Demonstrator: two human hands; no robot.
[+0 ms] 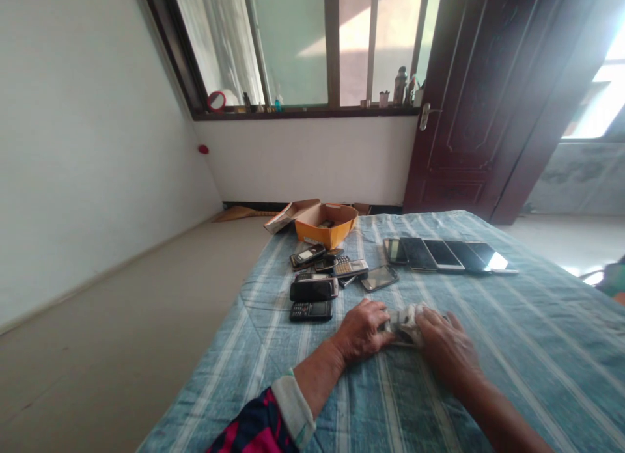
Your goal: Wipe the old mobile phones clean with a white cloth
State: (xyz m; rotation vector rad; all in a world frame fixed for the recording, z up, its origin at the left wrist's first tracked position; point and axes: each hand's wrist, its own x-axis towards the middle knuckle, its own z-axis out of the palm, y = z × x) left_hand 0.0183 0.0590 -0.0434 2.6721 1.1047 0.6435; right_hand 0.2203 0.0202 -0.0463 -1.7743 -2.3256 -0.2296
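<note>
My left hand (pixel 364 329) is closed on the left end of a small flat phone (pixel 396 320), which lies low over the striped bedspread. My right hand (pixel 449 345) presses a crumpled whitish cloth (pixel 413 319) against the phone's right part, fingers bent around it. Cloth and fingers hide most of the phone. Beyond my left hand is a loose pile of old mobile phones, among them a black keypad phone (pixel 311 311), a dark phone with silver trim (pixel 314 288) and a keypad phone (pixel 350 267). A grey touchscreen phone (pixel 379 278) lies just right of the pile.
An open orange cardboard box (pixel 319 235) stands at the far edge, its lid folded left. Several smartphones (pixel 443 254) lie in a row at the right rear. Blue striped fabric (pixel 273 349) covers the bed. A dark red door (pixel 469 101) and a windowsill (pixel 312 113) are behind.
</note>
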